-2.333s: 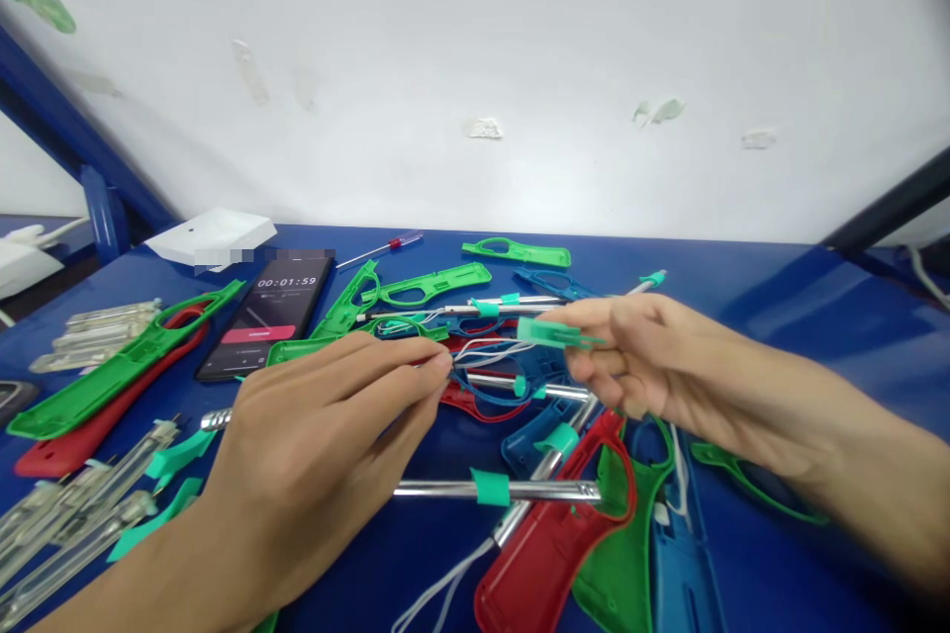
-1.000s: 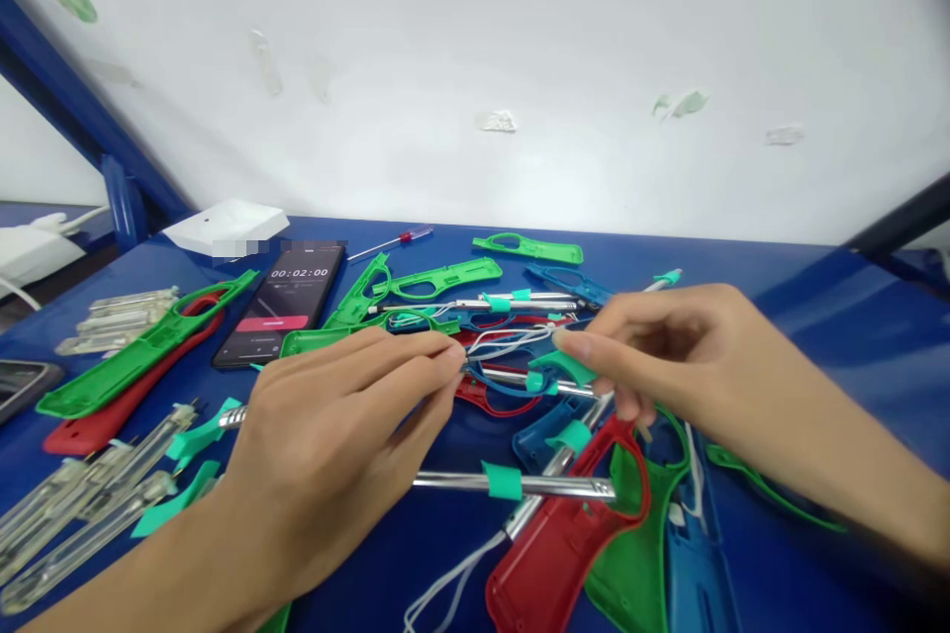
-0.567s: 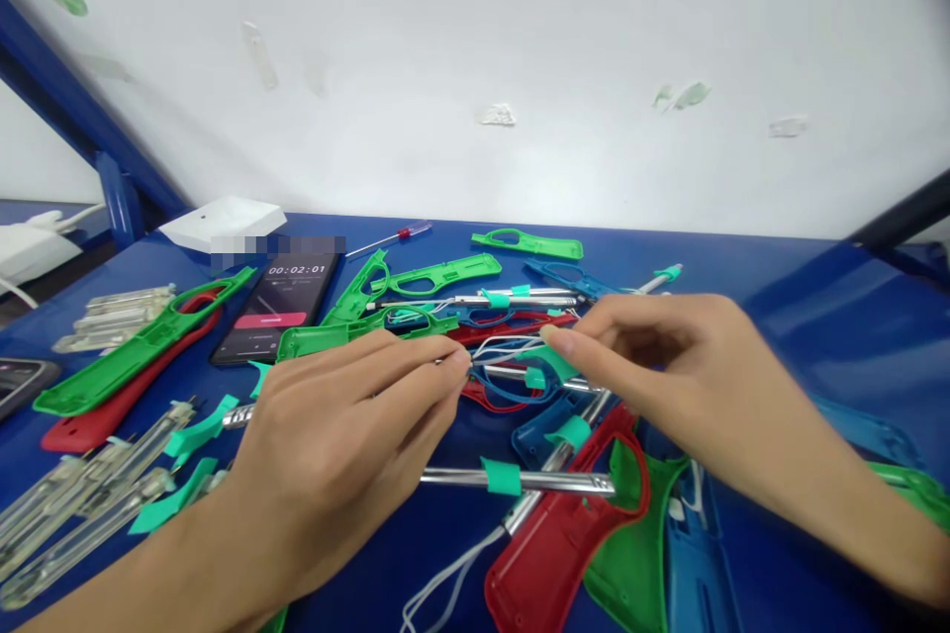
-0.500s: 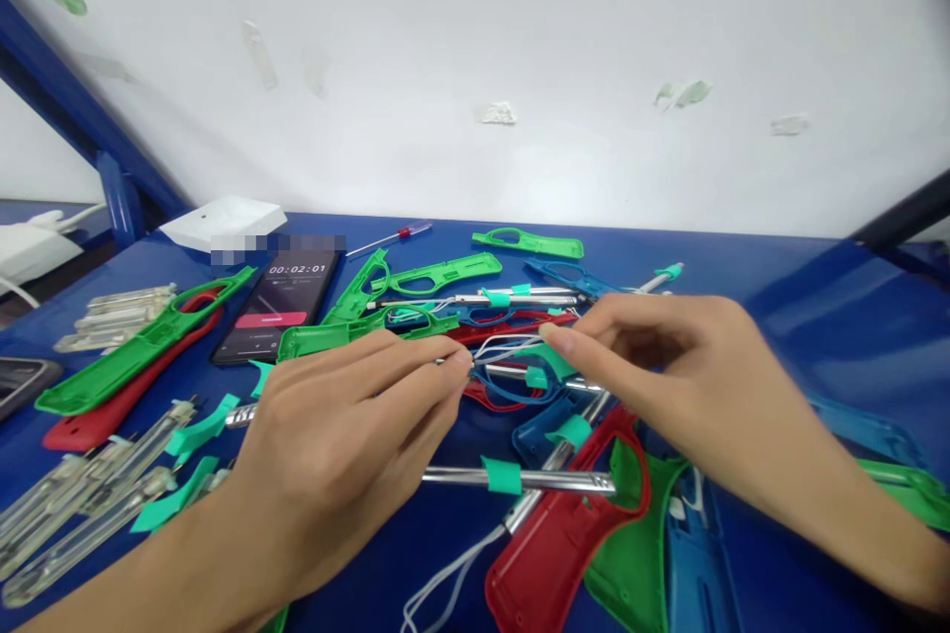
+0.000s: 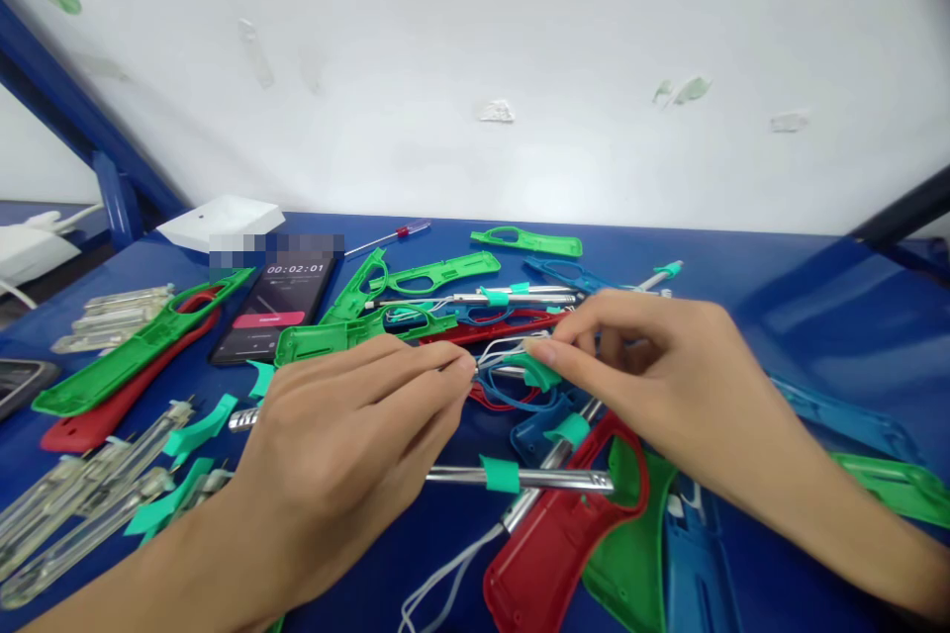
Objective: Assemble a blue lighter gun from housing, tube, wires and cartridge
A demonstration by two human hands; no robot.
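Note:
Thin white wires point(image 5: 501, 348) run between the fingertips of my two hands. My left hand point(image 5: 356, 445) is closed in a pinch at one end of them; whatever else lies inside its grip is hidden. From the right, my right hand point(image 5: 653, 356) pinches the wires between thumb and index finger. Beneath them lie a blue plastic loop handle point(image 5: 545, 403) and a piece of teal tape point(image 5: 540, 373). A shiny metal tube point(image 5: 549, 480) with teal tape sticks out past my left hand, over a red plastic handle shell point(image 5: 534, 554).
Green shells point(image 5: 445, 272) spread behind my hands. Clear glass-like tubes point(image 5: 96, 504) lie at left, near a phone point(image 5: 274, 307) showing a timer. A screwdriver point(image 5: 401, 233) and white box point(image 5: 223, 221) sit by the wall. Blue shells point(image 5: 698, 554) are at right.
My right hand has shifted slightly left and down, bringing its fingertips closer to my left hand. The left hand keeps its pinch almost in place.

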